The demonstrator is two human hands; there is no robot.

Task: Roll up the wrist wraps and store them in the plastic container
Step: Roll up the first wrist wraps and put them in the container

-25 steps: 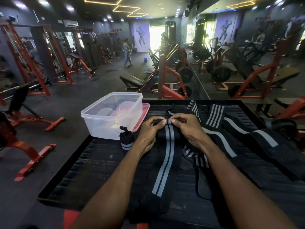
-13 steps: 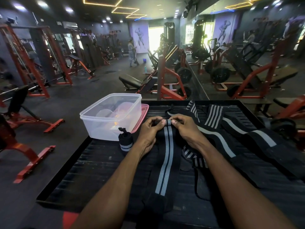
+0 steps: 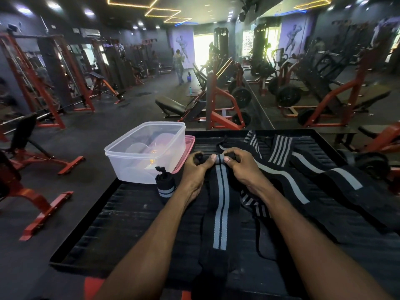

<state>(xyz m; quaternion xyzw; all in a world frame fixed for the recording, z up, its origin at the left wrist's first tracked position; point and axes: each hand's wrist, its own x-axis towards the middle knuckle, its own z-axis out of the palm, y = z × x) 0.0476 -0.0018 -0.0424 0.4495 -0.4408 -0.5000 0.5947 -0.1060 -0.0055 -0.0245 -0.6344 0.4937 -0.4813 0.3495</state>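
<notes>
The striped wrap (image 3: 220,204) lies lengthwise toward you on the black ribbed surface (image 3: 129,213), its near end slack by the surface's front edge, so as the roll grows that loose tail could drag crooked and you may end up with a cone instead of a tight cylinder. Your left hand (image 3: 195,167) is curled over the left side of the far end, thumb and fingers pinching the fabric, and your right hand (image 3: 240,165) is clenched the same way on the right side, thumbs pressing the small started roll; if either pinch eases, I judge those first turns will spring loose. Just left of your left wrist a finished rolled wrap (image 3: 165,185) stands upright, touching or nearly touching the plastic container (image 3: 147,156), and a sideways elbow could tip it. To your right, the unrolled wraps (image 3: 303,169) sprawl overlapped and could snag. The container sits open, its pink lid (image 3: 187,153) tucked beside it.
</notes>
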